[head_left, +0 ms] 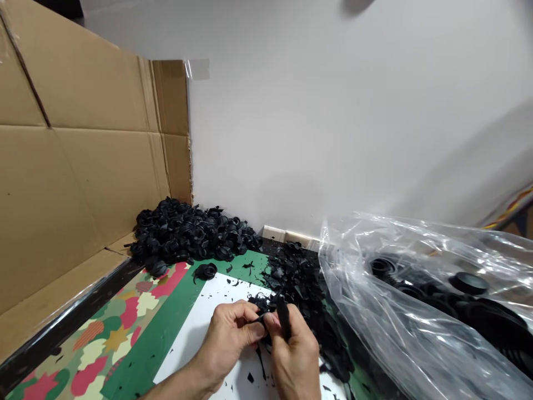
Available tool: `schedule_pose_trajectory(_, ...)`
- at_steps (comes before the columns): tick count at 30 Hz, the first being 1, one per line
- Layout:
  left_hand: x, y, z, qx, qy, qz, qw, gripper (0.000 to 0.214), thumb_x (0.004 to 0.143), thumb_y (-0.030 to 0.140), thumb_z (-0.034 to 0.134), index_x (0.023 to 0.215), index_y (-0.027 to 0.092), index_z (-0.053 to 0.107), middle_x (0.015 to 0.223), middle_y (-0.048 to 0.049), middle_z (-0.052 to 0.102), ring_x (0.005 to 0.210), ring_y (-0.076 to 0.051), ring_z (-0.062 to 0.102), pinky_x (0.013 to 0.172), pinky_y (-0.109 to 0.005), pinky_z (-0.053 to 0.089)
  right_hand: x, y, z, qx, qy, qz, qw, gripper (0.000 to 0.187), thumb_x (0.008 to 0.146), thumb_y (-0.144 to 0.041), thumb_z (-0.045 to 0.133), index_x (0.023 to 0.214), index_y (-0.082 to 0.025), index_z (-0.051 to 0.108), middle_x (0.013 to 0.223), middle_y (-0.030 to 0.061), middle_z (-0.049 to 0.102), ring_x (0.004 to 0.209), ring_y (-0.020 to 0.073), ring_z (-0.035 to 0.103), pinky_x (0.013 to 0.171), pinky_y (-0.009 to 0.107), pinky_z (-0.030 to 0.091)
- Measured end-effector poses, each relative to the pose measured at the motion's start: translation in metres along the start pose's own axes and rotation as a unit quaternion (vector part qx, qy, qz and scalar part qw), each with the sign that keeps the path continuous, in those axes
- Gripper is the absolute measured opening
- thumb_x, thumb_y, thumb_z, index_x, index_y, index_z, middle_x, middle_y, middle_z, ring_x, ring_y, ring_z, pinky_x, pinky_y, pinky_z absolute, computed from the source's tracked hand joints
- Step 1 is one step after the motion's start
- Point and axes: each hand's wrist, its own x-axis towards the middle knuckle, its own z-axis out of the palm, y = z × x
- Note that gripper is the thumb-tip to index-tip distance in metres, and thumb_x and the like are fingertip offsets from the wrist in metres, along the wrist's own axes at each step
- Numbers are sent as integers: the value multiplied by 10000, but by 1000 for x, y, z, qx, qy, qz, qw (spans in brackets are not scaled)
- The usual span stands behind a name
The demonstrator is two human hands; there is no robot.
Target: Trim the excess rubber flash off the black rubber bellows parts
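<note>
My left hand (233, 341) is closed, thumb and fingers pinching a small black rubber part (260, 319). Close against it, my right hand (295, 350) is also closed, gripping a dark elongated piece (283, 316) that sticks up past the fingers; its exact kind is unclear. The right thumb meets the rubber part near the left fingertips. A thin black strip (260, 361) hangs below the hands. Both are over a white sheet (195, 328) strewn with black scraps. A single curled black rubber part (205, 271) lies beyond the left hand.
A heap of ribbed black rubber parts (191, 230) sits in the corner by the cardboard wall (91, 111). Black trimmings (297, 278) are piled beyond my right hand. At the right, a clear plastic bag (353, 289) holds round black parts (468, 283). A white wall (333, 111) stands behind.
</note>
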Motion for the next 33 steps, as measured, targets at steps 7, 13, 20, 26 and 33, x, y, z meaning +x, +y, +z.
schedule_pose_trajectory(7, -5, 5, 0, 3, -59, 2, 998, 219, 556, 249, 737, 457, 134, 580, 722, -31, 546, 607, -140, 484, 526, -249, 370, 20, 14, -9, -43, 45, 62, 996, 259, 765, -442, 456, 601, -243, 481, 530, 3, 526, 496, 189, 501, 485, 283, 402)
schedule_pose_trajectory(13, -4, 3, -2, 30, -71, 0, 997, 67, 516, 95, 670, 527, 141, 623, 861, -57, 603, 779, -192, 558, 672, -280, 419, 35, 15, -41, -57, 79, 97, 990, 315, 703, -495, 499, 669, -204, 614, 591, 61, 625, 570, 251, 576, 559, 341, 445)
schedule_pose_trajectory(20, 3, 0, -9, 73, -35, 49, 995, 231, 476, 32, 690, 656, 166, 636, 844, -32, 636, 834, -209, 567, 674, -272, 409, 24, 8, -36, 35, -50, 51, 997, 342, 746, -494, 559, 792, -183, 693, 801, 79, 705, 746, 253, 623, 664, 321, 481)
schedule_pose_trajectory(26, -3, 2, -6, 148, -22, 81, 985, 265, 517, -13, 626, 705, 175, 614, 881, -22, 636, 798, -177, 556, 647, -254, 398, 13, -2, -22, 68, -117, 28, 990, 147, 745, -331, 612, 726, -192, 654, 688, 21, 660, 645, 200, 596, 595, 263, 454)
schedule_pose_trajectory(33, -3, 2, -3, 85, -46, 12, 995, 483, 513, 119, 757, 964, 174, 593, 876, -12, 606, 744, -154, 532, 645, -245, 405, 6, 15, -15, 27, -30, 22, 999, 245, 795, -370, 566, 685, -174, 665, 630, 39, 674, 565, 196, 596, 518, 256, 450)
